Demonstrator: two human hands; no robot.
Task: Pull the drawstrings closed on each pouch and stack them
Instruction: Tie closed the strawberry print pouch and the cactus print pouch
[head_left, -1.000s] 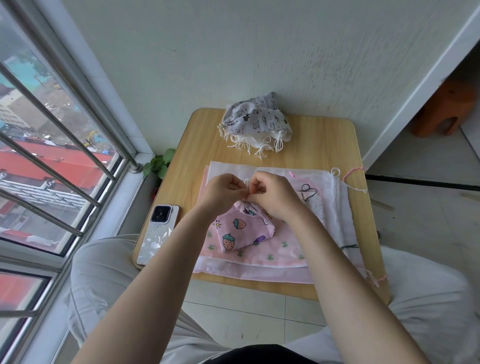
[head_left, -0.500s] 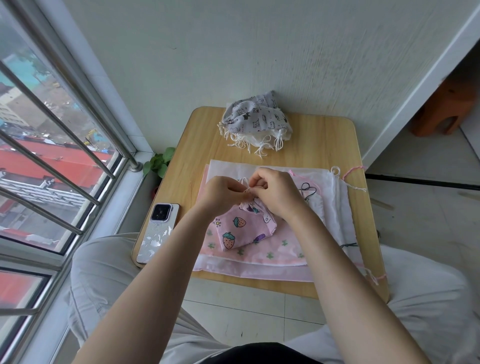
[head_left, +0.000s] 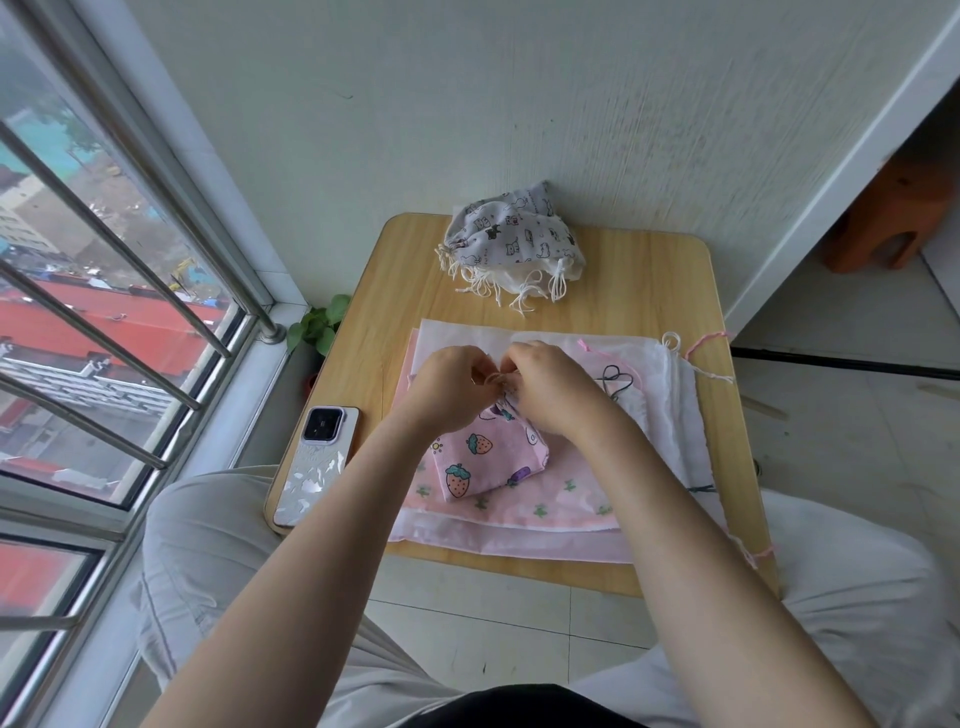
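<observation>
Little has moved: left hand (head_left: 451, 387) and right hand (head_left: 553, 387) still pinch the strawberry pouch (head_left: 485, 457)'s drawstring, mid-table (head_left: 649, 280).

Both hands' grip on strawberry pouch (head_left: 485, 457) cord shifted slightly up; pouch neck cinched tighter, lifted w/ hands.

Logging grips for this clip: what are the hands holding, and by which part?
Both the left hand and right hand pinch the strawberry pouch by its drawstring at the gathered mouth.
</observation>
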